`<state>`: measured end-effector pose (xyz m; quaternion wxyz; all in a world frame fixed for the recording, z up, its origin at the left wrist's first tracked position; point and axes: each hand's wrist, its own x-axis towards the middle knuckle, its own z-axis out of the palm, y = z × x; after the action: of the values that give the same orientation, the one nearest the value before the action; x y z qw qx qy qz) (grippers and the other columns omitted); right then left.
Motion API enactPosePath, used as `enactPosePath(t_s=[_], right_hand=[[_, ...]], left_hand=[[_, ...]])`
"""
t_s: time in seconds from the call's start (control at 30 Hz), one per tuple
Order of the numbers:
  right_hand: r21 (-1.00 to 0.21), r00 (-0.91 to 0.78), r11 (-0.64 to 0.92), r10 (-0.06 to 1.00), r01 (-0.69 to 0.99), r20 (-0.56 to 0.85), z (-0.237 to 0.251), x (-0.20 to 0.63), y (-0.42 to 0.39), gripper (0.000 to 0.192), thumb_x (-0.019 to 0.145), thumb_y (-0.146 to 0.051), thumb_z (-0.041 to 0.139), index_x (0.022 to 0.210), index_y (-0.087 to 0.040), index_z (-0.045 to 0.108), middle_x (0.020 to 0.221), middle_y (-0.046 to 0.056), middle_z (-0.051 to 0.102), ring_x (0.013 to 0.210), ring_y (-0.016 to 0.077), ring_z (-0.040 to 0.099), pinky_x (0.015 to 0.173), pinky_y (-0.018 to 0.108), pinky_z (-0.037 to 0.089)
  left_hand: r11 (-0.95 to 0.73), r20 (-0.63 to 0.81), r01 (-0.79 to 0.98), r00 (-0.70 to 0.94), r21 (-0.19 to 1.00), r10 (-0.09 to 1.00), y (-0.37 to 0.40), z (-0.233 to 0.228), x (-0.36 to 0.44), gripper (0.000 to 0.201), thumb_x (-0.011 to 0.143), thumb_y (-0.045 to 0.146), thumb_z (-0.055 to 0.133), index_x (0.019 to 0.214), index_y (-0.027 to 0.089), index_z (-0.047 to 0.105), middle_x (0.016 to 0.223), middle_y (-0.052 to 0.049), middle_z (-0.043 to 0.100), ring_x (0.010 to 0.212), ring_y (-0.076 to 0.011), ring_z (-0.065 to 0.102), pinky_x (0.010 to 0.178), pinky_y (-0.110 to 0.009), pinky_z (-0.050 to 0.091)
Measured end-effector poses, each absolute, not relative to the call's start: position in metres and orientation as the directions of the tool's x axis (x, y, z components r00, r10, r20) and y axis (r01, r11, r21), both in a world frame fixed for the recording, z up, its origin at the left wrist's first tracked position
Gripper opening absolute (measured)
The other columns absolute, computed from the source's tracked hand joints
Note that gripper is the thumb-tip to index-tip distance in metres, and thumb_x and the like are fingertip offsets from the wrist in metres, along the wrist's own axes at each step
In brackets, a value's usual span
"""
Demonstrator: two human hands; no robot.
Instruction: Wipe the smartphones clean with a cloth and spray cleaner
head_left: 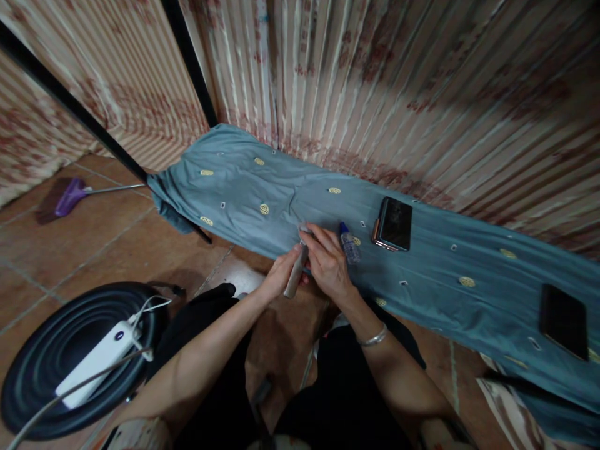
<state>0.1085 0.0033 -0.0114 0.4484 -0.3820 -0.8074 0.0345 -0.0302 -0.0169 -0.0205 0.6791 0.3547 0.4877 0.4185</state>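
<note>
While the teal cloth-covered bench (pixel 295 187) crosses mid-frame, my left hand (pixel 279 275) and right hand (pixel 329 267) meet at centre, fingers of both pinching a slim greyish object (pixel 295 276), probably to steady it; the blue-capped bottle (pixel 350 245) lies just right, seemingly placed within reach.

The only camera, worn on the person's head, looks forward and steeply down over the forearms. The left hand (pixel 280 275) and right hand (pixel 329 267) sit near, about mid-frame; the teal patterned cloth (pixel 293 181) runs beyond them, and striped curtain (pixel 319 81) fills the top, apparently into the dim right corner.
</note>
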Motion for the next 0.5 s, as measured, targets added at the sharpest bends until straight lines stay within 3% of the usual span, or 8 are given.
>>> enactPosePath(t_s=[0.13,0.37,0.5], right_hand=[[-0.399,-0.329,0.722,0.641,0.566,0.693,-0.014,0.106,-0.002,0.037,0.100,-0.018,0.042,0.127,-0.020,0.067,0.135,0.014,0.063,0.124,0.0247,0.059,0.104,0.043,0.054],[-0.402,-0.328,0.719,0.645,0.568,0.690,-0.013,0.108,-0.001,0.037,0.100,-0.017,0.042,0.128,-0.021,0.066,0.134,0.013,0.063,0.122,0.0233,0.061,0.104,0.041,0.054],[-0.435,-0.318,0.699,0.674,0.568,0.667,-0.012,0.110,0.000,0.041,0.100,-0.012,0.037,0.128,-0.020,0.066,0.134,0.013,0.064,0.122,0.0226,0.062,0.104,0.041,0.053]], left_hand=[[0.363,-0.346,-0.202,0.117,0.909,0.931,-0.016,-0.019,-0.031,0.054,0.087,0.066,0.052,0.072,0.017,0.068,0.048,-0.002,0.060,0.043,-0.0158,0.055,0.047,-0.027,0.044],[0.249,-0.246,-0.034,0.069,0.968,0.967,-0.016,-0.027,-0.035,0.069,0.085,0.078,0.040,0.074,0.016,0.069,0.054,-0.004,0.060,0.050,-0.0168,0.055,0.051,-0.030,0.043],[0.182,-0.181,-0.028,0.051,0.983,0.982,-0.013,-0.031,-0.038,0.067,0.086,0.073,0.043,0.102,0.016,0.073,0.062,-0.002,0.063,0.056,-0.0175,0.055,0.056,-0.031,0.044]])
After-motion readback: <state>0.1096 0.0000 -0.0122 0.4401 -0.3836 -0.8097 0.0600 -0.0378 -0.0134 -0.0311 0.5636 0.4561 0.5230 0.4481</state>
